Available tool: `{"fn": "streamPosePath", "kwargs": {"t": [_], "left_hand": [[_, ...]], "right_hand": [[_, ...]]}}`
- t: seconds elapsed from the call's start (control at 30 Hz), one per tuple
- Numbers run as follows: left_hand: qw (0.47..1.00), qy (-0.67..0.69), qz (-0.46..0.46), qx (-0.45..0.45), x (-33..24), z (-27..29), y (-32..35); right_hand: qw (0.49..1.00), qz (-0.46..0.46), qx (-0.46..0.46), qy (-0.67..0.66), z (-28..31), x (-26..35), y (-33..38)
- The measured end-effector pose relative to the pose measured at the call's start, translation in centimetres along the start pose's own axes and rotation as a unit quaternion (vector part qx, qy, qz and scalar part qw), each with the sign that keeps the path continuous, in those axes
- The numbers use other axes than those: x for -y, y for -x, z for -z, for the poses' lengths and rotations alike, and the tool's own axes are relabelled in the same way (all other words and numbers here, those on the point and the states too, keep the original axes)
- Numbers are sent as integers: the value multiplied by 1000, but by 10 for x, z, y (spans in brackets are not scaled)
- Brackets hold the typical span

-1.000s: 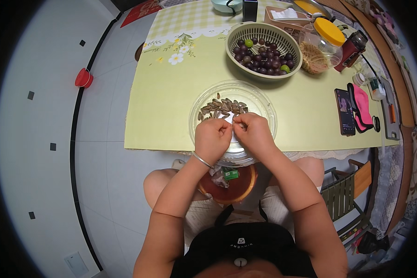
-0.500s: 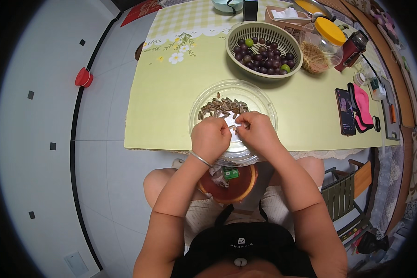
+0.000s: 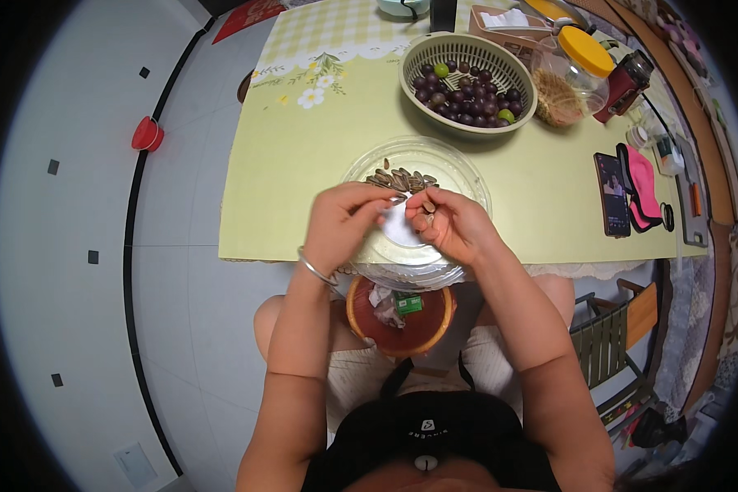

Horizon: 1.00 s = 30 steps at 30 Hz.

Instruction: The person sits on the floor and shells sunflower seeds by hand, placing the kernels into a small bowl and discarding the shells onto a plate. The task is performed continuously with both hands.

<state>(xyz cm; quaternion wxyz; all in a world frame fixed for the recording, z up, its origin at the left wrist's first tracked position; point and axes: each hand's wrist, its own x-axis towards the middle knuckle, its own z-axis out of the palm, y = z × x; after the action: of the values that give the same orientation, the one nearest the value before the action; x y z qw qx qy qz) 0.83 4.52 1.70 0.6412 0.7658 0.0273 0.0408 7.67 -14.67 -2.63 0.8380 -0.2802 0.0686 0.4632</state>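
Striped sunflower seeds lie heaped at the far side of a clear round plastic dish, over its pale centre. My left hand, slightly blurred, has its fingers bent at the near edge of the heap, with a sunflower seed at the fingertips. Close by on the right, my right hand is curled over the dish. Between its thumb and fingers shows a dark sunflower seed; whether it is whole or just shell is too small to tell.
Beyond the dish stands a colander of grapes, beside a yellow-lidded jar and a dark red flask. A phone and pink pouch lie right. Below the table edge, between my knees, sits a reddish waste bin.
My left hand has shifted left and up to the seed heap, its fingers loosening. My right hand has turned, so a seed shows in its fingers. The two hands have parted a little.
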Motion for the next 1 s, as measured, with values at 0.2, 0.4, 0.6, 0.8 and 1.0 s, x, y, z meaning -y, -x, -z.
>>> {"fn": "streamPosePath", "kwargs": {"t": [0.2, 0.4, 0.6, 0.8, 1.0], "left_hand": [[909, -415, -49, 6, 19, 22, -1], [870, -461, -164, -59, 28, -3, -5], [826, -541, -151, -33, 29, -3, -10], [963, -243, -79, -88, 13, -17, -1], [908, -301, -276, -99, 11, -32, 1]], "right_hand": [[998, 33, 42, -42, 8, 3, 0], [998, 47, 33, 3, 10, 4, 2], [990, 82, -12, 115, 0, 0, 4], [963, 112, -87, 230, -10, -13, 4], [922, 192, -113, 316, -11, -22, 6]]}}
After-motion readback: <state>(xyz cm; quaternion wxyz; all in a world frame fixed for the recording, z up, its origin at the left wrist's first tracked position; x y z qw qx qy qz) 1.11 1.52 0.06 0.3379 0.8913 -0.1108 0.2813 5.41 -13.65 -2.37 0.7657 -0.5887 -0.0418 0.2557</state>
